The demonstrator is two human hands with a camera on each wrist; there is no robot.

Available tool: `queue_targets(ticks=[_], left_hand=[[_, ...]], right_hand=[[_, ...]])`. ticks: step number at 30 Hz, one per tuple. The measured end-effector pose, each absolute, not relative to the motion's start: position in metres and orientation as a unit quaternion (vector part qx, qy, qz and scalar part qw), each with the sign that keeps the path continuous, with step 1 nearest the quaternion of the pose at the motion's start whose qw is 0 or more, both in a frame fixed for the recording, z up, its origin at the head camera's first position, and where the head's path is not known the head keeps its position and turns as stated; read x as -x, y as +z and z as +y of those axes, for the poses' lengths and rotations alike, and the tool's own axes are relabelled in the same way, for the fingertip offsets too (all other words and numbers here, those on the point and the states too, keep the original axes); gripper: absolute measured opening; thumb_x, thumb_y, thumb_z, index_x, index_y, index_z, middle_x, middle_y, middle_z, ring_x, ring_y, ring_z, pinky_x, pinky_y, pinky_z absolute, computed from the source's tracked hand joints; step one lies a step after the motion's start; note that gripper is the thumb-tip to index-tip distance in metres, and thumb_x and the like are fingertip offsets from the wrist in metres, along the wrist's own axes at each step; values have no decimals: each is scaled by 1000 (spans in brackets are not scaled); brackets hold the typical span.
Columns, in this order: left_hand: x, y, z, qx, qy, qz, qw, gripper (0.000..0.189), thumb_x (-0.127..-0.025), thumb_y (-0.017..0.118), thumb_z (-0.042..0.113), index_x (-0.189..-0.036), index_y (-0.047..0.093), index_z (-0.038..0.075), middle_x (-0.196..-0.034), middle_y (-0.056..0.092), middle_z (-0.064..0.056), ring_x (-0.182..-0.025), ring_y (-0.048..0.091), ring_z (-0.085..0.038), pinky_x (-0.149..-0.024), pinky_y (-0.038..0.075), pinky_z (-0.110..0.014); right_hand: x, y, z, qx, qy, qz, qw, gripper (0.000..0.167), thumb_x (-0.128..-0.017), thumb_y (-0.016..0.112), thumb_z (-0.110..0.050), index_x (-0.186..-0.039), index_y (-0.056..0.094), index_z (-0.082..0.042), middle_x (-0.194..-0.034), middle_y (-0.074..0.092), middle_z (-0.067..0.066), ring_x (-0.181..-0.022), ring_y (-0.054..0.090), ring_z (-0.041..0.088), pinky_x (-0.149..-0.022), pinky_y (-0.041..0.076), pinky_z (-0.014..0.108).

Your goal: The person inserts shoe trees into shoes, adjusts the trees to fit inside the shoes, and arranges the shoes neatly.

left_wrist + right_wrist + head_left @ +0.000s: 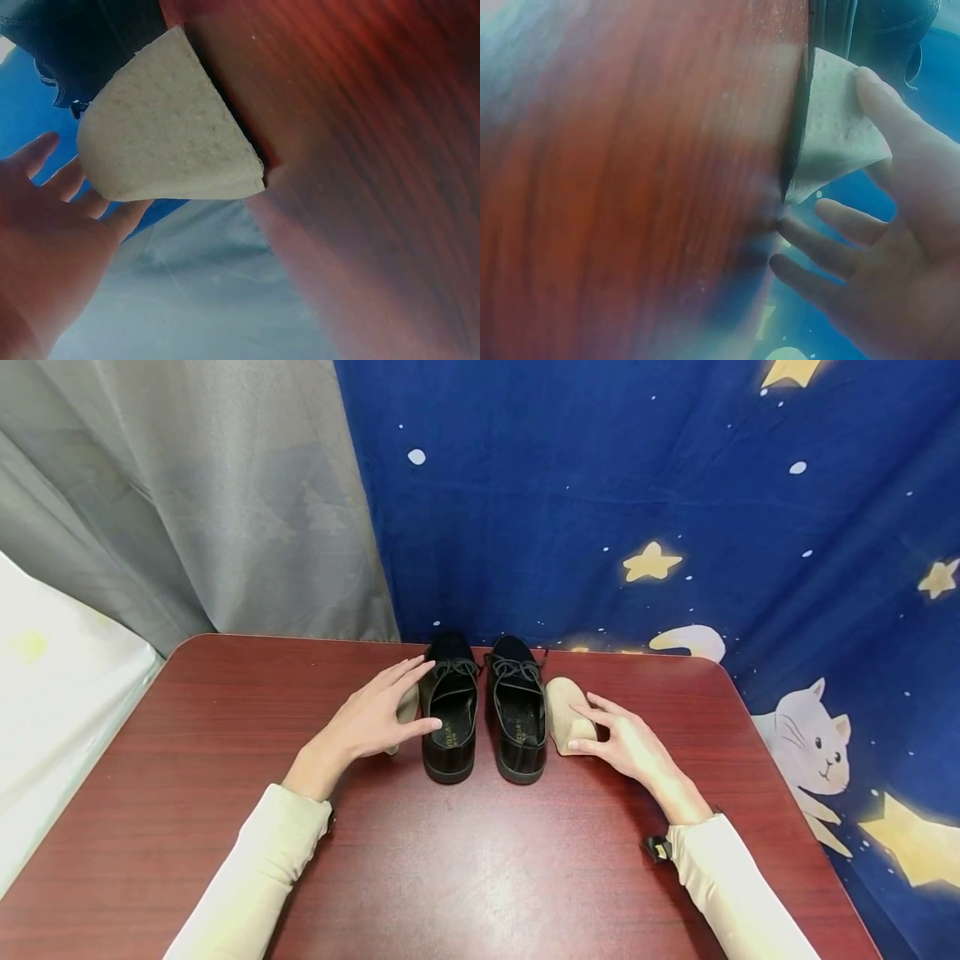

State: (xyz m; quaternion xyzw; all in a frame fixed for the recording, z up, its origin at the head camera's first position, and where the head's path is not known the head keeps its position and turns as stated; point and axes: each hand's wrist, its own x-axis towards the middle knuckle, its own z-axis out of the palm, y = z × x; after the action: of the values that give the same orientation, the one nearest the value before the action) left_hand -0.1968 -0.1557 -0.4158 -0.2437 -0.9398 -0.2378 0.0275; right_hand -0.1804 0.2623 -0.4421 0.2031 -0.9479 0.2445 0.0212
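The left hand's (375, 714) fingers (405, 682) lie loose, but the right hand's pinch the cardboard (560, 710) at 3 o'clock from the right shoe (521, 753), so squeezing hard could bend it.

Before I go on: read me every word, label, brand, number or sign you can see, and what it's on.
None can be read.
Gold lettering inside the left black shoe: too small and blurred.
Gold lettering inside the right black shoe: likewise unreadable.
I can make out no other text; the blue curtain shows pictures only.
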Motion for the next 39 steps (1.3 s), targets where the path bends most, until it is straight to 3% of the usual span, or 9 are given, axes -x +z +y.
queue_targets(ticks=[21, 39], left_hand=[[204, -413, -137, 272, -268, -923, 44, 89, -84, 66, 67, -157, 32, 28, -163, 25, 1, -148, 25, -26, -110, 33, -57], [215, -398, -128, 286, -263, -920, 56, 84, -83, 68, 65, -152, 42, 27, -159, 34, 0, -147, 27, -25, -109, 34, -57]], right_hand=[[179, -436, 267, -211, 265, -940, 53, 63, -85, 78, -38, -140, 59, -15, -148, 49, 15, -133, 49, 34, -104, 41, 51], [180, -433, 267, -195, 273, -941, 56, 64, -81, 81, -41, -138, 62, -19, -147, 49, 16, -132, 50, 34, -103, 42, 50]])
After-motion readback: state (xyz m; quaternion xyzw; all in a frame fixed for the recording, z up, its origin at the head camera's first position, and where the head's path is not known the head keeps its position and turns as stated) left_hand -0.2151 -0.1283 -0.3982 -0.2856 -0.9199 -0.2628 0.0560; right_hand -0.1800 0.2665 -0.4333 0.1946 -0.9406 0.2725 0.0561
